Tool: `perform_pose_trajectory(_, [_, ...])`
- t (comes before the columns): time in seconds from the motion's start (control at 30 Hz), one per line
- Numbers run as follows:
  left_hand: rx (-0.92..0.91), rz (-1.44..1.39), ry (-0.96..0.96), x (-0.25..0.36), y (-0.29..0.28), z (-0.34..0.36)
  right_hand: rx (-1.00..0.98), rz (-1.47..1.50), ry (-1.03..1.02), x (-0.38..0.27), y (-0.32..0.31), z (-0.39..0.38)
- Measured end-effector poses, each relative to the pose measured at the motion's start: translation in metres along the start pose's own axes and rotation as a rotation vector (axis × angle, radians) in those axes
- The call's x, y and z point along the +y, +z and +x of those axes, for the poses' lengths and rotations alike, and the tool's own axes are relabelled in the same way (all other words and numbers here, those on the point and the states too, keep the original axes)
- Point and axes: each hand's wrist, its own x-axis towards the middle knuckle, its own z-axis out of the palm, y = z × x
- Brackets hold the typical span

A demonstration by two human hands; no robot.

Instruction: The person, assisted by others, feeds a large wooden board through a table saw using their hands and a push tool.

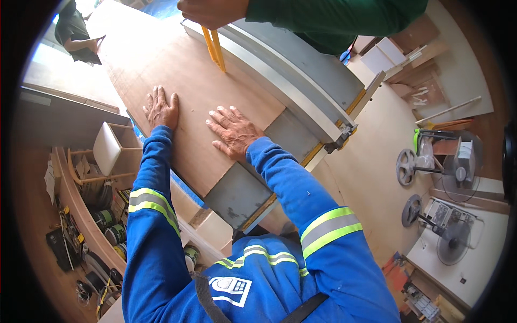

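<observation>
A thin light-brown wooden board (pixel 186 140) lies on a grey metal machine table (pixel 239 196). My left hand (pixel 161 110) rests flat on it near the left edge, fingers spread. To the right, my right hand (pixel 235 132) also presses flat on the board, palm down and fingers apart. Neither hand holds anything. Beyond them, a co-worker's hand (pixel 211 12) in a green sleeve grips a yellow folding rule (pixel 214 49), whose lower end reaches down to the board beside a long metal fence (pixel 280 70).
Another person (pixel 76 33) in dark clothing stands at the far left. Shelves at lower left hold cans (pixel 105 218) and tools. A white bin (pixel 107 148) stands above them. Pedestal fans (pixel 455 242) and wood offcuts (pixel 425 91) are on the right.
</observation>
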Motion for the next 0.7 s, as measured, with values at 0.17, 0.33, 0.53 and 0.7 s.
perform_pose_trajectory(0.17, [0.004,0.005,-0.008,-0.011,0.004,0.019,-0.140,0.106,0.030,0.005,-0.009,0.026])
perform_pose_trajectory(0.33, [-0.015,0.015,-0.008,-0.018,0.004,0.041,-0.026,0.084,0.039,0.006,0.010,0.047])
perform_pose_trajectory(0.53, [0.000,0.017,0.000,-0.030,0.011,0.059,0.106,0.061,0.089,0.002,0.029,0.069])
perform_pose_trajectory(0.7, [0.008,0.009,0.005,-0.031,0.009,0.059,0.164,0.145,0.036,0.009,0.039,0.070])
